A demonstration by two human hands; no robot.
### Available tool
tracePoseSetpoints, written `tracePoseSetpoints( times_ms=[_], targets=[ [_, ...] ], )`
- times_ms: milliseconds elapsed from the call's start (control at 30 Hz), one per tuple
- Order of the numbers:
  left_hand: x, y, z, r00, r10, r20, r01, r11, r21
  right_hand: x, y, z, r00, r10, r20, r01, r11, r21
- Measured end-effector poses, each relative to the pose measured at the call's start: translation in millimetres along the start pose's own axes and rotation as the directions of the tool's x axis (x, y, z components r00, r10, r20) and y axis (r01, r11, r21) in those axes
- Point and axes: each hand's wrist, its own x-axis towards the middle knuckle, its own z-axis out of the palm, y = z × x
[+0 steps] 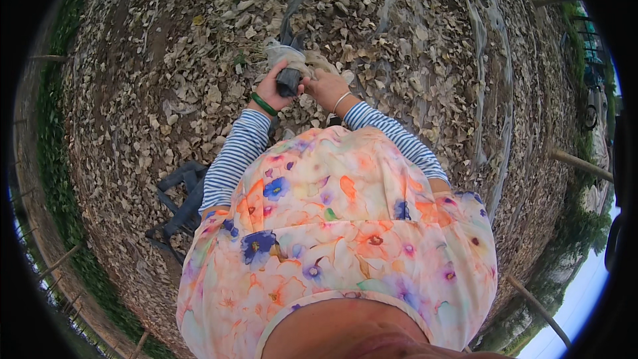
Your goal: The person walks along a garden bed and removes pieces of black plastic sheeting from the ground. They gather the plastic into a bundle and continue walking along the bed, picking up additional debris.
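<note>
In front of my torso, my left hand (273, 90) is wrapped around a bundled roll of dark flat strip (288, 83), which looks like plastic tape or hose. Crumpled translucent plastic film (289, 56) encircles the roll's far end. From there, a long dark strip (295, 5) stretches away over the ground to the top of the view. My right hand (328, 90) meets the bundle from the right, its fingers curled against the pale film (319, 62); its fingertips are partly hidden. A green bangle (264, 104) circles my left wrist.
Dry fallen leaves (209, 89) cover the soil. Loose folded dark strips (184, 204) lie beside my left arm. Long pieces of translucent film (481, 75) run along the ground at right. Wooden posts (580, 164) and green plants (55, 124) edge the plot.
</note>
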Motion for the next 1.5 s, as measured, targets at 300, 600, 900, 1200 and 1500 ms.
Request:
tracePoseSetpoints(
  times_ms=[300,600,900,1200,1500],
  targets=[
    [0,0,0,0.999,0.015,0.05,-0.012,0.999,-0.046,-1,10,0,1.0,-0.012,-0.002,0.012,0.964,0.266],
    [-14,8,15,0.998,0.042,-0.037,-0.034,0.98,0.197,-3,37,-14,0.999,-0.033,-0.025,0.038,0.5,0.865],
    [8,-6,15,0.972,0.235,-0.001,-0.045,0.19,0.981,50,45,-19,0.838,0.27,0.475,-0.531,0.604,0.594],
    [8,-11,-19,0.937,0.301,0.176,-0.108,-0.227,0.968,37,22,-4,0.69,0.091,0.718,-0.701,0.328,0.633],
    [-13,-15,-63,0.918,0.391,0.056,-0.207,0.355,0.912,24,43,35,0.661,0.071,0.747,-0.704,-0.287,0.65]
  ],
)
